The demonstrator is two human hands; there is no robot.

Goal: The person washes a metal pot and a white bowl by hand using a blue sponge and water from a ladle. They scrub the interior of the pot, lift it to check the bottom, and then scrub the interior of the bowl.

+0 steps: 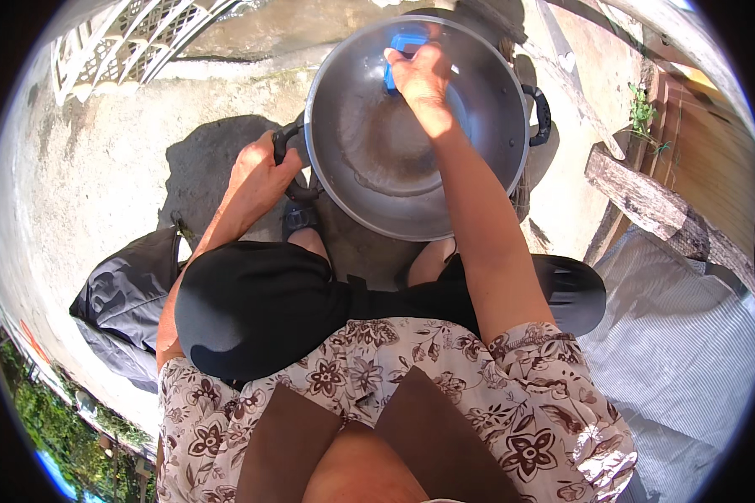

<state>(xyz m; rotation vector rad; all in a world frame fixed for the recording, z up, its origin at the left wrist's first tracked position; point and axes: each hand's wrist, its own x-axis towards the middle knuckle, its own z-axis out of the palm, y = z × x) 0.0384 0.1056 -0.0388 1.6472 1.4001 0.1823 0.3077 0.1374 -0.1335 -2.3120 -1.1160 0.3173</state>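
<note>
A large metal wok (478, 188) with two dark side handles stands tilted before my feet. Closed around its left handle (302, 190) is my left hand (261, 170). My right hand (420, 72) reaches inside and grips a blue scrubbing brush or similar blue plastic tool (409, 43) against the upper inner wall; its underside is hidden. Brownish liquid or residue (390, 144) lies in the bottom of the wok. The right handle (540, 116) is untouched.
A white plastic crate (126, 47) lies at the upper left on the concrete ground (100, 163). Weathered wood (660, 201) and a striped woven sack (673, 327) are on the right. Dark fabric (132, 283) lies beside my left knee.
</note>
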